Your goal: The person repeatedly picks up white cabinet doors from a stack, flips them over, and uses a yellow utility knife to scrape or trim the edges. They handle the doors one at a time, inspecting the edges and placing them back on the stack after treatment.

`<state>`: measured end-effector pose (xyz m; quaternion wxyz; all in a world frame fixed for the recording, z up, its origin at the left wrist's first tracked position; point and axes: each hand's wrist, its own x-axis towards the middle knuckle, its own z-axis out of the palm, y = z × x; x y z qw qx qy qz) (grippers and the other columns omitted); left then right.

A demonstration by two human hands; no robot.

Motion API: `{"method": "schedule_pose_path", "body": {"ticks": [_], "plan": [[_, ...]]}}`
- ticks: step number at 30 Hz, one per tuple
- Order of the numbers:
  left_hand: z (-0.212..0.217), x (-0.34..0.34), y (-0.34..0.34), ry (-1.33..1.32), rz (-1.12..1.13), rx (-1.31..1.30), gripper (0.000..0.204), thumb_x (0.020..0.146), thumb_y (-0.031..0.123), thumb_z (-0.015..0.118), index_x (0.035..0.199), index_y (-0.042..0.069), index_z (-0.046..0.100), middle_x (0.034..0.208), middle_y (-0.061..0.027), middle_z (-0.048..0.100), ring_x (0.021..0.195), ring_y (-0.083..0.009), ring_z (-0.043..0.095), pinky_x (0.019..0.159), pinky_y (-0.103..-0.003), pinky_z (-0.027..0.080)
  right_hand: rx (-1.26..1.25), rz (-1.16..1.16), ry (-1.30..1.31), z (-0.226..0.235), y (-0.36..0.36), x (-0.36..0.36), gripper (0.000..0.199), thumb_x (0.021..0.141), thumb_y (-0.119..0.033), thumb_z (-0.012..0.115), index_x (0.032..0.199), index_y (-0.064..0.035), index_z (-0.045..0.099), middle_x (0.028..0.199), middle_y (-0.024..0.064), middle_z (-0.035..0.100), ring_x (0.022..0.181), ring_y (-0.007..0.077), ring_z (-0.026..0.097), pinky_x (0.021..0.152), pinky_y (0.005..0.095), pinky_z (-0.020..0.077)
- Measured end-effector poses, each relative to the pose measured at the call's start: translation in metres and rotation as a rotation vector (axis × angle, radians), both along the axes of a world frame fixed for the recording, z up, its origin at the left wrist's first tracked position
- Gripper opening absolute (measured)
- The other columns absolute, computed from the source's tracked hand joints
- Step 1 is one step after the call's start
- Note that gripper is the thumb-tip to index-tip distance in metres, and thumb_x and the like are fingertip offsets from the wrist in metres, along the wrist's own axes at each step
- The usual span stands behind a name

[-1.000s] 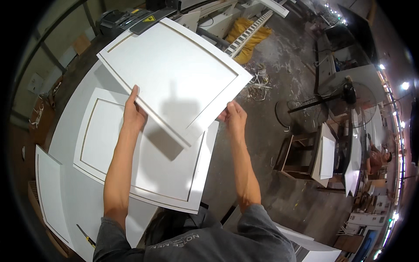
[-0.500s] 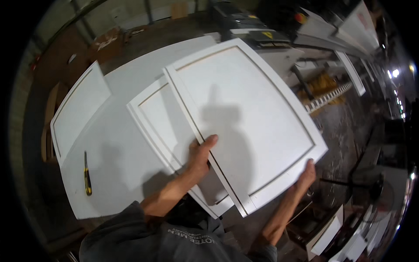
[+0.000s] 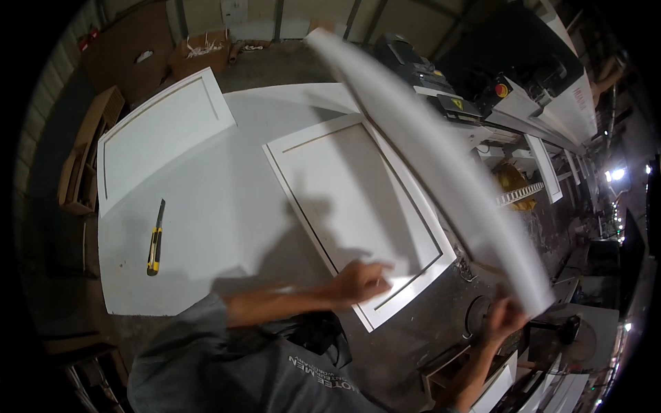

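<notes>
A white framed cabinet door [image 3: 427, 158], blurred by motion, is tipped up on its edge at the right, its flat side facing left. My right hand [image 3: 507, 315] grips its near lower end. Another white cabinet door [image 3: 358, 193] with a recessed panel lies on the white worktable [image 3: 200, 227], its near corner jutting past the table edge. Over that door's near end is my left hand [image 3: 361, 281], slightly blurred, its fingers apart and nothing seen in them. A yellow and black utility knife [image 3: 155, 248] with its blade out lies on the table's left part.
A third white door [image 3: 165, 134] sits at the table's far left. Beyond the table at the right stands a machine with a red button [image 3: 502, 90]. A cardboard box [image 3: 200, 55] is on the floor behind, and a wooden frame [image 3: 89, 151] stands left of the table.
The upper door has swung up and right off the lower one, held by my right hand. My left hand has let go of it and moved right. The view has shifted.
</notes>
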<state>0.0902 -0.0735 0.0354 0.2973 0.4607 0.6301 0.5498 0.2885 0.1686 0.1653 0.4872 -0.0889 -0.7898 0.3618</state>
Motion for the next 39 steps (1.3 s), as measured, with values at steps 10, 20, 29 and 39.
{"method": "schedule_pose_path", "body": {"ticks": [10,20,29,39], "plan": [[0.071,-0.152,-0.103,0.485,0.725,0.258,0.034,0.082,-0.001,0.064,0.115,-0.001,0.063,0.112,-0.0181,0.068,0.096,-0.0279,0.066,0.084,-0.034,0.053,0.811,0.247,-0.704,-0.091,-0.099,0.02,0.042,0.083,0.007,0.065,0.123,-0.0017,0.06,0.131,0.0186,0.058,0.12,0.0373,0.059,0.096,0.0477,0.0524],[-0.075,-0.363,-0.014,0.537,0.761,-0.532,0.077,0.082,0.054,0.07,0.12,-0.012,0.062,0.118,-0.0311,0.064,0.115,-0.0419,0.06,0.099,-0.045,0.046,-1.082,-0.428,-0.407,-0.201,-0.067,0.037,0.07,0.09,-0.05,0.067,0.132,0.005,0.054,0.123,0.0164,0.06,0.111,0.026,0.058,0.089,0.0408,0.0513],[-0.058,-0.275,-0.136,0.352,0.529,-0.645,0.05,0.08,0.033,0.08,0.096,-0.011,0.066,0.088,-0.0239,0.069,0.08,-0.0296,0.067,0.072,-0.042,0.052,-0.949,-0.532,-0.722,-0.237,-0.051,0.038,0.087,0.09,-0.072,0.051,0.097,0.0141,0.063,0.091,0.0234,0.067,0.089,0.0282,0.062,0.08,0.0448,0.049],[0.001,-0.269,-0.049,-0.08,0.623,-0.636,0.105,0.084,0.06,0.07,0.139,-0.021,0.031,0.134,-0.0298,0.051,0.126,-0.0328,0.051,0.105,-0.038,0.043,-0.756,-0.534,-0.701,-0.246,-0.052,0.048,0.07,0.102,-0.057,0.036,0.07,0.004,0.048,0.064,0.007,0.044,0.068,0.0171,0.043,0.062,0.044,0.0396]]}}
